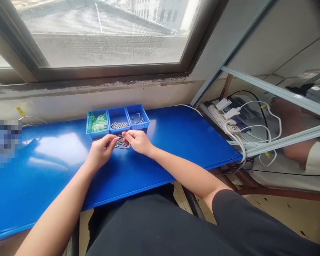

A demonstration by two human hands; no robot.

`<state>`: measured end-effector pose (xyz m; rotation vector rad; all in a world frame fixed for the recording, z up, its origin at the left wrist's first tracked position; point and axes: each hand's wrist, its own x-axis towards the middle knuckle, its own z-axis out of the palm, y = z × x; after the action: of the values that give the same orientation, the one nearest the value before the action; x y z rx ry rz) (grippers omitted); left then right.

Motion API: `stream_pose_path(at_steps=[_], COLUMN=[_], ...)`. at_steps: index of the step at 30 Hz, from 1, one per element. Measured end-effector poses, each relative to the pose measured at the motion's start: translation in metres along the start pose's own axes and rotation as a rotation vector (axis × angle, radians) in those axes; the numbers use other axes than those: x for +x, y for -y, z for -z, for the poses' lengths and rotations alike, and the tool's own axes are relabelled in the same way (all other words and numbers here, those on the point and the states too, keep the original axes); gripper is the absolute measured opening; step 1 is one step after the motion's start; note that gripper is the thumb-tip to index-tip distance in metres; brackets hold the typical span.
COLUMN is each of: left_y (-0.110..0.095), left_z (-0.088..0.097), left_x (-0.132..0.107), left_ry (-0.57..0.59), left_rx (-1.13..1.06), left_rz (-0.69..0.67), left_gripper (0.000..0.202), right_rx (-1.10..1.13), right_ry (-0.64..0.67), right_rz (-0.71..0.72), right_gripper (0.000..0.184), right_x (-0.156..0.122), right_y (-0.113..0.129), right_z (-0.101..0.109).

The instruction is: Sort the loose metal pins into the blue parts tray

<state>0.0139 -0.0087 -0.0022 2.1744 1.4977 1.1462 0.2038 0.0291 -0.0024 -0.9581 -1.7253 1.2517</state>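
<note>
My left hand [102, 149] is closed in a pinch, its fingertips on a small metal pin that runs toward the other hand. Close beside it, my right hand [139, 142] also pinches with thumb and finger at the pin's other end; the fingers hide much of it. Below and behind the fingers lies a loose pile of silvery metal pins [124, 147] on the blue table [160, 167]. Just beyond the hands stand three joined blue bins: the left bin [97, 134] holds green-tinted clear plastic bags, the middle one short metal tubes [119, 125], the right one a few thin metal pins [139, 118].
A window [109, 67] and wall rise behind the table. To the right, past a metal frame [277, 89], a power strip [221, 117] carries white plugs and cables. Another person's arm [293, 131] shows there. A pixelated patch covers the far left.
</note>
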Motion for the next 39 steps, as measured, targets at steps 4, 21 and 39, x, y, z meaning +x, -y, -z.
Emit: stream_pose_path(at_steps=[4,21,39], left_y=[-0.0002,0.0008,0.0036], left_z=[-0.0001,-0.0003,-0.0014], left_x=[-0.0001,0.0002,0.0003], left_ry=[0.008,0.023,0.013], left_rx=[-0.006,-0.018,0.018], left_rz=[-0.005,-0.008,0.015], left_gripper=[0.030,0.031,0.030], right_rx=[0.001,-0.016,-0.037], right_ry=[0.005,0.022,-0.013], right_rz=[-0.005,0.047,0.151], right_gripper=[0.061,0.053,0.028], right_x=[0.0006,0.0005,0.0011], right_y=[-0.0038,-0.0020,-0.0035], right_z=[-0.0005,-0.0011,-0.0038])
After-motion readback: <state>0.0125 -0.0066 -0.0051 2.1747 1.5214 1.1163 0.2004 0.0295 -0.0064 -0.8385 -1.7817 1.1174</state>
